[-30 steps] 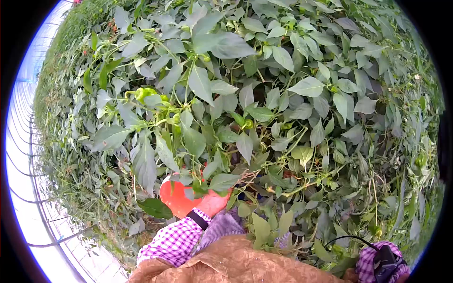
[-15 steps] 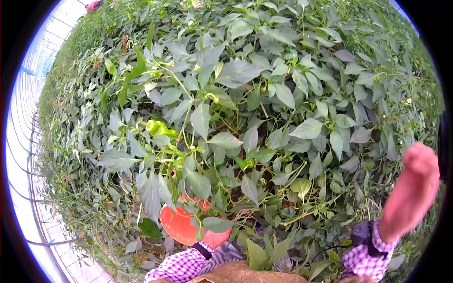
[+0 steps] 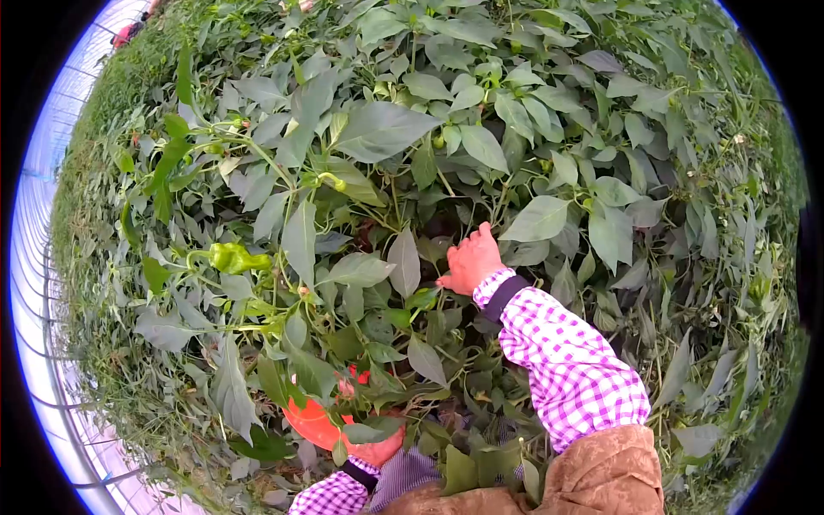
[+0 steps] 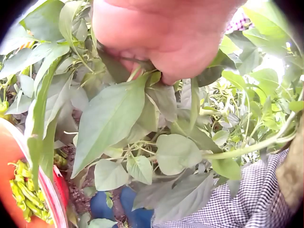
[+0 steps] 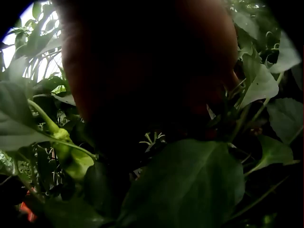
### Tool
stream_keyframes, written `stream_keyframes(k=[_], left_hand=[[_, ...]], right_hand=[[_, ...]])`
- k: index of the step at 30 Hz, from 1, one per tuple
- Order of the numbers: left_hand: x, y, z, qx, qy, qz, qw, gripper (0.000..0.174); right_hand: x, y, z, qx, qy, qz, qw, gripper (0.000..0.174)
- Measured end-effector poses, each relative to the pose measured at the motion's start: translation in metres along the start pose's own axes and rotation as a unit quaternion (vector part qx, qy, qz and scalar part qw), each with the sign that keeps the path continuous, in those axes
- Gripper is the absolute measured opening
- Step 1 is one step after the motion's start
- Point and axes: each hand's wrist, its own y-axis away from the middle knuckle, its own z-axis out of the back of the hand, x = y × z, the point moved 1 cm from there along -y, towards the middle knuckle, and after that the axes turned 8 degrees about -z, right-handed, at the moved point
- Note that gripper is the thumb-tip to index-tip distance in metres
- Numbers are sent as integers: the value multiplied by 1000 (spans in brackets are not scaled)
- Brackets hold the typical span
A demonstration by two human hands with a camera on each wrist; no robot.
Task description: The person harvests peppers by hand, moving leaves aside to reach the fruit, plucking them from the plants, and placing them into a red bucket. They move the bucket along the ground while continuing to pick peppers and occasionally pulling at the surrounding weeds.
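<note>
My right hand [image 3: 470,259] reaches among the leaves at mid-view, thumb apart from the bent fingers, with fingertips partly hidden. In the right wrist view that hand [image 5: 152,61] is very dark, and a green pepper [image 5: 78,161] hangs at its left. Low in the head view, my left hand [image 3: 376,448] is beside a red bowl [image 3: 311,422], partly behind leaves. The left wrist view shows curled fingers of this hand [image 4: 161,33] pinching a leafy stem [image 4: 135,73]. Green peppers [image 4: 31,202] lie in the bowl at lower left.
Dense pepper plants surround both hands. A light green pepper [image 3: 236,258] hangs left of the right hand. A thick stem [image 4: 251,149] crosses beside checked cloth [image 4: 237,199]. Pale sheeting with curved hoops runs along the far left, and part of a person [image 3: 129,34] shows at top left.
My right hand has come from the lower right into the foliage at mid-view. The left hand stays low by the bowl, and the view has shifted slightly.
</note>
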Motion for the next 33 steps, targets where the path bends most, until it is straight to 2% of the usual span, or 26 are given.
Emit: stream_keyframes(k=[2,6,7,8,11,12,15,16,19,21,33], left_hand=[[1,0,-2,-1,-3,-2,1000,32],[2,-2,-3,-1,-3,-3,1000,32],[1,-2,-4,0,-3,-4,1000,32],[1,-3,-4,2,-4,-5,1000,32],[1,0,-4,-3,-3,-4,1000,32],[1,0,-5,-4,-2,-5,1000,32],[1,2,-5,-10,-1,-4,1000,32],[1,2,-5,-12,0,-3,1000,32],[1,4,-6,-19,5,-2,1000,32],[0,5,-8,-22,8,-4,1000,32],[0,11,-12,-30,21,-7,999,32]], right_hand=[[-4,21,-11,-18,43,17,999,64],[-14,53,-22,-15,-8,-7,1000,65],[-16,61,-33,-57,-5,-14,998,63],[-19,70,-41,-55,-16,-13,998,61],[-29,93,-62,-128,-95,-20,987,59],[-30,101,-68,-191,-129,-27,973,56],[-34,127,-73,-168,-174,-47,969,49],[-36,133,-75,-186,-176,-49,965,46],[-35,148,-74,-141,-195,-65,968,41],[-34,158,-72,-166,-193,-59,965,37],[-24,182,-68,-137,-192,-82,968,39]])
